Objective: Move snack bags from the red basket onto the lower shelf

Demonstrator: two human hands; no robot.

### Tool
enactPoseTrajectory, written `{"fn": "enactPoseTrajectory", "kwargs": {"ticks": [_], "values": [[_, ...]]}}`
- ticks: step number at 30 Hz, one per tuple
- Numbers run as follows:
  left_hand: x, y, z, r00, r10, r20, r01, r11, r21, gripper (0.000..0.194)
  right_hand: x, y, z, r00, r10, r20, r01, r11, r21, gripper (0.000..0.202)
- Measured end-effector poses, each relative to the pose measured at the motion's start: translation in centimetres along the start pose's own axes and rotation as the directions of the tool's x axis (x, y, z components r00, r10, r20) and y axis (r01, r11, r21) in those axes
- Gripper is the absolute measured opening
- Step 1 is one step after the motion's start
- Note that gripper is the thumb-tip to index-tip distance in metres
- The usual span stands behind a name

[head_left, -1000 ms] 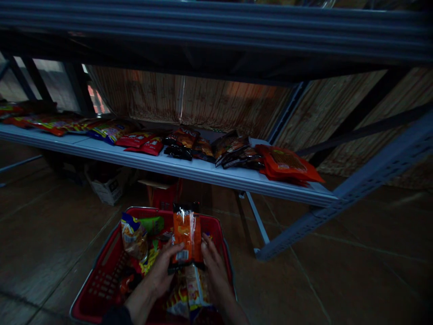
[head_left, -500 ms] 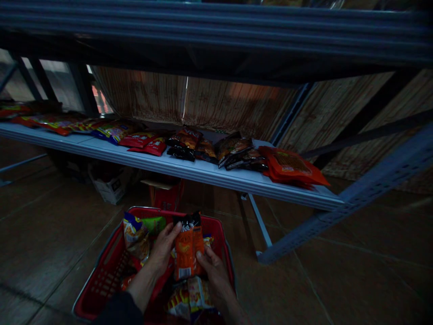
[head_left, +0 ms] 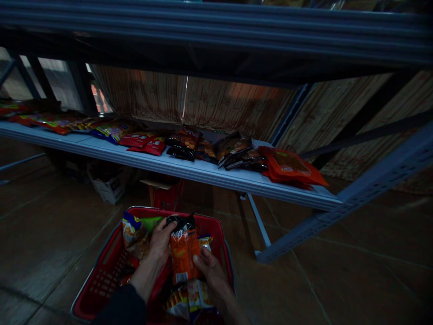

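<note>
Left grip [head_left: 160, 242] high, right grip [head_left: 212, 269] lower on orange packet [head_left: 183, 254]

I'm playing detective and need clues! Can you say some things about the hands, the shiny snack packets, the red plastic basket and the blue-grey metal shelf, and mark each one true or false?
1. The bare left hand and bare right hand both touch the shiny orange-and-black plastic packet. True.
2. The left hand grips the packet's end nearest the person. False: it grips the black far end.
3. The red plastic basket stands on the long blue-grey metal shelf. False: it is lower than the shelf.
4. Flat orange plastic packets lie near the shelf's right end. True.
</note>
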State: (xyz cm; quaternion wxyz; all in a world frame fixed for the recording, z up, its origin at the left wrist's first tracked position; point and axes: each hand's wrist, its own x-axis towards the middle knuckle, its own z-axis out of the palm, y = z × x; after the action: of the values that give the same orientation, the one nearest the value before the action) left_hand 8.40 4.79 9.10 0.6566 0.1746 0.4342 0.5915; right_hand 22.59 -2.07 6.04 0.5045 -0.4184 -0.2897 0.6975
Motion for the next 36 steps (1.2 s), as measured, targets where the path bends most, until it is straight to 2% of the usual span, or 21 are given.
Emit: {"fn": "enactPoseTrajectory", "kwargs": {"ticks": [3,6,9,14,19,23,27,29,31,34,36], "values": [[0.0,-0.2,0.0,1.000,0.012,0.022,-0.013,0.998,0.058,0.030,0.5,-0.3,-0.3,1.000,0.011,-0.020,-0.010,1.000,0.024,0.045],[-0.5,-0.9,0.3,0.995,0.020,0.093,-0.034,0.989,0.147,0.027,1.3,-1.1,-0.4,0.988,-0.086,-0.129,0.088,0.996,0.012,0.046],[-1.1,-1.4,0.8,0.986,0.027,0.165,-0.067,0.967,0.246,0.024,2.0,-2.1,-0.5,0.968,-0.186,-0.169,0.179,0.982,-0.058,0.042],[-1.5,-1.0,1.4,0.966,0.033,0.255,-0.121,0.934,0.337,0.025,3.2,-3.4,-1.1,0.947,-0.254,-0.197,0.199,0.945,-0.261,0.029],[-2.1,-0.7,2.1,0.970,0.107,0.220,-0.173,0.937,0.305,0.030,4.2,-3.7,-1.3,0.881,-0.368,-0.298,0.268,0.906,-0.329,0.030],[-2.3,-1.1,2.7,0.979,0.083,0.185,-0.127,0.961,0.245,0.030,4.0,-4.3,-0.7,0.806,-0.469,-0.361,0.315,0.857,-0.409,0.027],[-2.1,-1.0,2.8,0.975,-0.004,0.223,-0.040,0.980,0.192,0.033,3.1,-5.7,0.0,0.792,-0.523,-0.315,0.321,0.795,-0.515,0.026],[-2.2,-0.9,3.0,0.978,-0.034,0.206,-0.006,0.982,0.191,0.031,2.9,-6.1,0.2,0.792,-0.537,-0.291,0.320,0.770,-0.552,0.026],[-2.3,-0.9,3.2,0.989,-0.004,0.150,-0.026,0.980,0.197,0.026,2.9,-6.0,0.3,0.790,-0.544,-0.281,0.311,0.751,-0.582,0.026],[-2.4,-1.1,3.3,0.992,0.112,0.054,-0.122,0.961,0.247,0.024,3.0,-5.4,0.1,0.797,-0.558,-0.234,0.306,0.705,-0.640,0.029],[-2.0,-1.1,3.1,0.981,0.194,0.011,-0.188,0.937,0.294,0.024,2.8,-4.9,-0.1,0.778,-0.610,-0.151,0.329,0.600,-0.729,0.033]]}}
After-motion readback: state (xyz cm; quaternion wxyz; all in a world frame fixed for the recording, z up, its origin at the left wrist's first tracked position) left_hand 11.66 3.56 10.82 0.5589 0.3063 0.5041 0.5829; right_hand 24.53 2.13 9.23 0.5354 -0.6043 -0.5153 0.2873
